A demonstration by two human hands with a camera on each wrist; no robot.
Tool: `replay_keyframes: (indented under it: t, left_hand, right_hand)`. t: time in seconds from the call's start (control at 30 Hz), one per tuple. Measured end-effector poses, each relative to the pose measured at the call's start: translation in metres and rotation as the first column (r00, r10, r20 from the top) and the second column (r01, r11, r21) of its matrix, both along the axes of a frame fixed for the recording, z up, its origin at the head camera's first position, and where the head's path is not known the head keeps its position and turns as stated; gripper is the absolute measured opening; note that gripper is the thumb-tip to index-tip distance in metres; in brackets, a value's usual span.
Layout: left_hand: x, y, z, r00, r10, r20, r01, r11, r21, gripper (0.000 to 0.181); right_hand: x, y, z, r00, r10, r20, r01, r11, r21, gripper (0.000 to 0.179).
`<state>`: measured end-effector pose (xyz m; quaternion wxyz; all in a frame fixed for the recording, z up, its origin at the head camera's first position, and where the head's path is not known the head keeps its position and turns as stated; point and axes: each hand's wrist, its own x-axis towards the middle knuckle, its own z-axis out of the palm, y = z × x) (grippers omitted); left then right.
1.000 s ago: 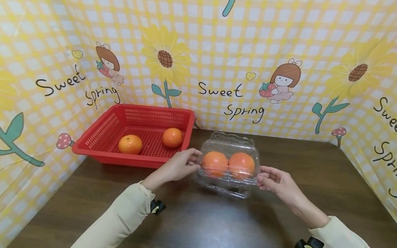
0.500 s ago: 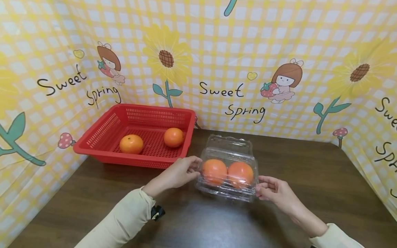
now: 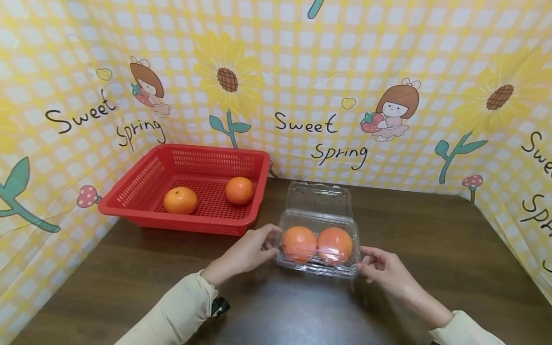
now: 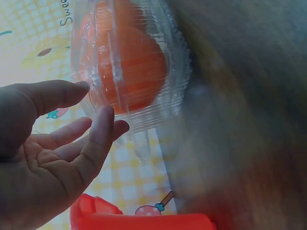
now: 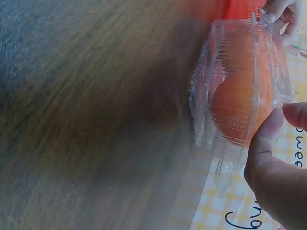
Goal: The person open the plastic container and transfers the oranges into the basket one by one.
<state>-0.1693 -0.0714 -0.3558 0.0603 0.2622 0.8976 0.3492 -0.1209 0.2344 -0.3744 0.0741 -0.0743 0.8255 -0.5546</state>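
Observation:
A clear plastic clamshell box (image 3: 318, 273) with two oranges (image 3: 334, 246) inside rests on the dark table, with a see-through flap (image 3: 319, 199) raised at its back. Its walls appear in several layers, and I cannot tell whether one box sits in another. My left hand (image 3: 247, 251) holds the left side of the box near the rim, thumb and fingertips close together there. On the opposite side, my right hand (image 3: 392, 273) pinches the rim between thumb and index finger. Through the plastic, an orange (image 4: 136, 69) is visible in the left wrist view.
To the left stands a red plastic basket (image 3: 181, 221) holding two more oranges, one at left (image 3: 180, 201) and one at right (image 3: 239, 190). A yellow checked cloth (image 3: 276, 62) with printed flowers encloses the back and sides of the table (image 3: 431, 239).
Both hands have brought the box with the two oranges down toward the near side onto the table. The clear plastic piece visible beneath it earlier now merges with it. The basket stays put.

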Motion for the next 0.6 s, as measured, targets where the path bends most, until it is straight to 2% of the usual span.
replay_keyframes:
  t: [0.27, 0.33, 0.4, 0.47, 0.6]
  left_hand:
    - [0.001, -0.003, -0.008, 1.000, 0.010, 0.010, -0.010, 1.000, 0.025, 0.040]
    - [0.002, -0.003, -0.009, 1.000, 0.019, -0.023, -0.019, 0.999, 0.034, 0.043]
    - [0.003, -0.002, -0.011, 0.997, 0.032, -0.065, -0.029, 0.998, 0.049, 0.046]
    - [0.003, -0.001, -0.013, 0.992, 0.032, -0.124, -0.025, 0.998, 0.061, 0.048]
    - [0.004, 0.000, -0.016, 0.979, 0.000, -0.203, 0.013, 0.998, 0.065, 0.041]
  right_hand:
    - [0.000, 0.000, -0.006, 1.000, 0.002, -0.023, -0.001, 1.000, 0.016, 0.053]
    - [0.001, 0.000, -0.007, 0.998, -0.015, -0.059, 0.017, 0.999, 0.036, 0.054]
    - [0.001, -0.001, -0.008, 0.990, -0.025, -0.140, 0.035, 0.997, 0.067, 0.055]
    - [0.001, -0.002, -0.009, 0.968, -0.029, -0.249, 0.056, 0.993, 0.100, 0.056]
    - [0.002, -0.004, -0.011, 0.894, 0.002, -0.447, 0.064, 0.989, 0.132, 0.048]
